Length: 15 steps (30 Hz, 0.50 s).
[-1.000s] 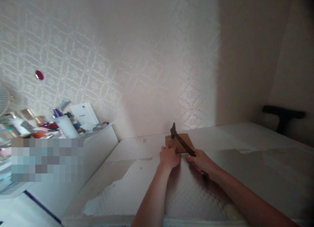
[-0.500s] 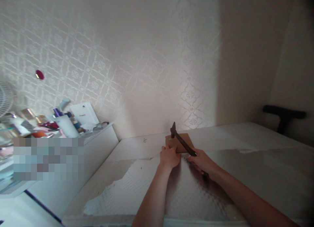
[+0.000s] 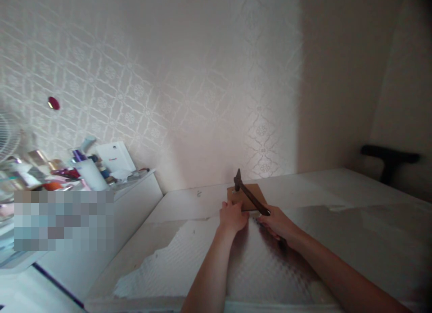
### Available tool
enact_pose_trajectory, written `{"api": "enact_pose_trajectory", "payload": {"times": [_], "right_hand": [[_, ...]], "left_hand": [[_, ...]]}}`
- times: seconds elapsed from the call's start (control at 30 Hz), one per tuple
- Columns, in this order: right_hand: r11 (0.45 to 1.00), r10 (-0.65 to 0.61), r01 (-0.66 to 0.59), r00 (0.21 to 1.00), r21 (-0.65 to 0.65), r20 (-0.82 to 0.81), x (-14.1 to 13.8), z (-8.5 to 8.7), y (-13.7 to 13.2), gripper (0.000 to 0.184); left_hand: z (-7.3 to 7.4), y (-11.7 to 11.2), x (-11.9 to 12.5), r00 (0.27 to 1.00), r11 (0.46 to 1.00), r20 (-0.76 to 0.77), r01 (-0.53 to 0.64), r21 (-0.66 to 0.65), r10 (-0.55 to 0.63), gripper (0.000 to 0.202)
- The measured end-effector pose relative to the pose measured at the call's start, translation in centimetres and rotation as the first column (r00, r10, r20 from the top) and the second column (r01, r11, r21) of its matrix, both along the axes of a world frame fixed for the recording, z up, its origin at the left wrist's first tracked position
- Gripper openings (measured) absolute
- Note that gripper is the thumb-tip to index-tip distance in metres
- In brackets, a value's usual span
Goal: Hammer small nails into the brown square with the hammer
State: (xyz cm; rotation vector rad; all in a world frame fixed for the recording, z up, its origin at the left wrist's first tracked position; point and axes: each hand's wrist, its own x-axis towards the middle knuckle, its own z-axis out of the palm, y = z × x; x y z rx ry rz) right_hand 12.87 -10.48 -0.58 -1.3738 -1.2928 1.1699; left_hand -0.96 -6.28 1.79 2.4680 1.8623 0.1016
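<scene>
My right hand [image 3: 278, 224] is wrapped round the handle of a hammer [image 3: 251, 198], which slants up and to the left. Its dark metal head is over the far left part of a flat brown board [image 3: 253, 192], at or very near the surface. A small pale spot shows beside the head; I cannot make out what it is. With bent fingers, my left hand [image 3: 232, 217] grips the board's near left corner. The thumb side is partly hidden. Under the board lies a white tabletop with a textured, torn-edged sheet [image 3: 175, 254].
On the left stands a white cabinet [image 3: 138, 209] crowded with bottles, a white tube [image 3: 91, 174] and a white box [image 3: 116, 157]. A fan [image 3: 6, 135] is at the far left. Patterned wall rises behind the table; a black T-shaped object [image 3: 389, 157] is at right.
Almost nothing differs. The hammer and both hands keep their places over the board, and the whole view has shifted very slightly.
</scene>
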Motion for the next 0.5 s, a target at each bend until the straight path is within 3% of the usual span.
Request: {"api": "enact_pose_trajectory", "payload": {"times": [0.5], "right_hand": [[1.000, 0.004, -0.005, 0.999, 0.008, 0.033, -0.04, 0.03, -0.04, 0.051]], "left_hand": [[-0.06, 0.04, -0.02, 1.000, 1.000, 0.012, 0.003, 0.003, -0.003, 0.050]]}}
